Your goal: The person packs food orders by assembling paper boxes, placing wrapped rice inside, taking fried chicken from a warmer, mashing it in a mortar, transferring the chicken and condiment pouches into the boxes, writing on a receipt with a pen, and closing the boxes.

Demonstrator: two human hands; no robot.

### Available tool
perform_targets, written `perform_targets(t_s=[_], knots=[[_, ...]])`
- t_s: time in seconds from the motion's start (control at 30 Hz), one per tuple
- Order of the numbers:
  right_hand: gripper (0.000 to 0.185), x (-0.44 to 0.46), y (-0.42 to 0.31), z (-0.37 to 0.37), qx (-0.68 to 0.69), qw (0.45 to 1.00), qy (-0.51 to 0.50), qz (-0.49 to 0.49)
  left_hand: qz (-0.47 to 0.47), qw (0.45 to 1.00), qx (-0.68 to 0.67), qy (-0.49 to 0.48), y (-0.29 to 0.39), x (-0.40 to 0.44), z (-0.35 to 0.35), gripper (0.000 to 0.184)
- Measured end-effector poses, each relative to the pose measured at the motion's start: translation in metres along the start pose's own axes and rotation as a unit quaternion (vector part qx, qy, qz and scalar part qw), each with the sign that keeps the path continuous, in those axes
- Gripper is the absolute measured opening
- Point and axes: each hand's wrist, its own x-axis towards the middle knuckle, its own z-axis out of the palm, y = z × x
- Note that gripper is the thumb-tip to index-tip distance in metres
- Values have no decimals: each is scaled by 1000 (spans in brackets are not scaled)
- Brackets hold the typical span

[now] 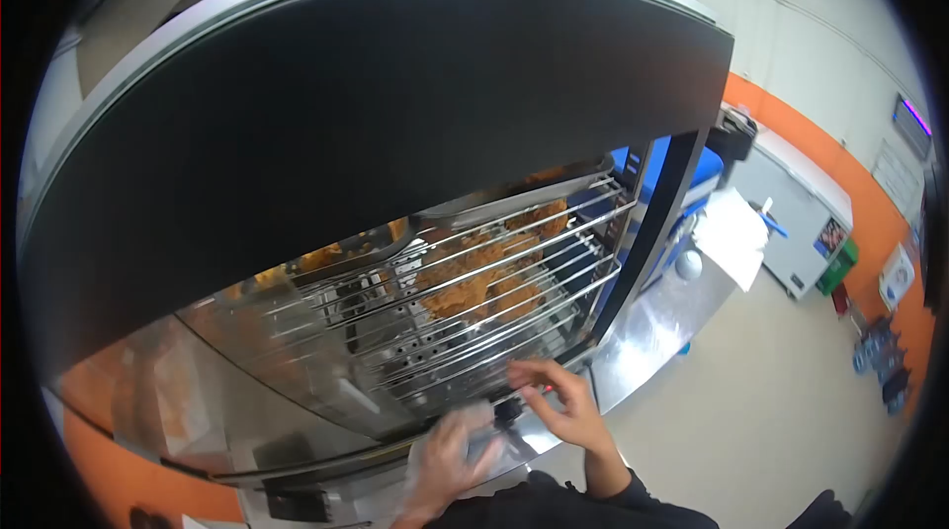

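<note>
1. Fried food point(463, 298) sits in the cabinet point(395, 104), seen thru wire racks point(578, 267), fwd of both hands; long axis slants away to R.
2. R hand point(563, 410) is nearer, fingers loosely bent, looks empty tbh.
3. L hand point(450, 460) blurry, can't tell its grip.

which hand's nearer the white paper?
Right. The right hand is in front of the cabinet, short of the white paper; the left hand is farther off, on the right hand's other side.

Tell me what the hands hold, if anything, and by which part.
The right hand holds nothing that shows, its fingers bent. The left hand is too blurred to tell whether it holds anything.
</note>
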Motion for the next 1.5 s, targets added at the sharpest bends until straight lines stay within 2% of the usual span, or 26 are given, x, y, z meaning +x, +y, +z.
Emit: perform_targets(t_s=[0.07,0.1,0.17,0.23,0.33,0.53,0.57,0.6,0.63,0.67,0.77,0.83,0.87,0.93,0.97,1.03,1.07,1.13,1.23,1.3,1.37,1.43,1.5], knots=[[27,-14,24,-52,-45,998,-9,40,-78,985,58,144,0,54,43,50],[25,-22,32,-76,-64,996,-7,57,-99,962,114,226,-12,77,61,57],[22,-39,52,-115,-78,995,-11,69,-171,892,283,309,-45,116,77,65],[20,-56,71,-145,-42,986,17,158,-364,875,223,230,-58,149,73,69],[19,-71,87,-177,-89,976,12,201,-345,885,253,184,-82,169,75,78],[19,-72,81,-205,-98,976,18,194,-333,911,101,220,-121,165,88,63],[19,-72,83,-207,-97,976,14,196,-337,909,102,221,-104,167,91,63],[19,-70,84,-208,-96,976,12,195,-254,917,-114,287,-74,172,93,54],[19,-67,86,-208,-95,977,9,192,-152,871,-322,340,-57,173,93,48],[19,-64,87,-206,-95,977,0,190,-153,868,-319,349,-70,171,95,48],[19,-59,93,-194,-89,979,-37,179,-212,835,-296,414,-100,150,99,67],[19,-54,102,-180,-75,980,-76,165,-217,794,-270,500,-71,137,101,65],[20,-54,113,-170,-63,979,-93,169,-224,797,-237,508,-74,119,103,64],[20,-50,122,-143,-49,974,-143,166,-233,746,-357,512,-34,87,98,55],[20,-48,124,-126,-42,968,-175,172,-231,735,-346,535,-17,67,90,55],[20,-44,119,-84,-20,958,-240,153,-223,684,-533,445,9,23,71,48],[21,-44,114,-60,-23,947,-286,145,-216,674,-520,478,15,-4,61,48],[21,-48,119,-8,-20,912,-390,126,-255,634,-582,441,23,-64,40,45],[22,-66,103,93,-18,841,-534,89,-264,583,-564,522,30,-164,0,50],[25,-87,87,171,-34,775,-628,66,-237,552,-526,602,38,-232,-35,48],[26,-118,70,251,13,721,-691,48,-287,525,-431,676,47,-309,-71,46],[27,-147,54,324,38,671,-741,2,-260,487,-399,732,55,-370,-103,45],[29,-168,19,394,20,647,-760,-53,-195,454,-309,812,64,-429,-135,47]])
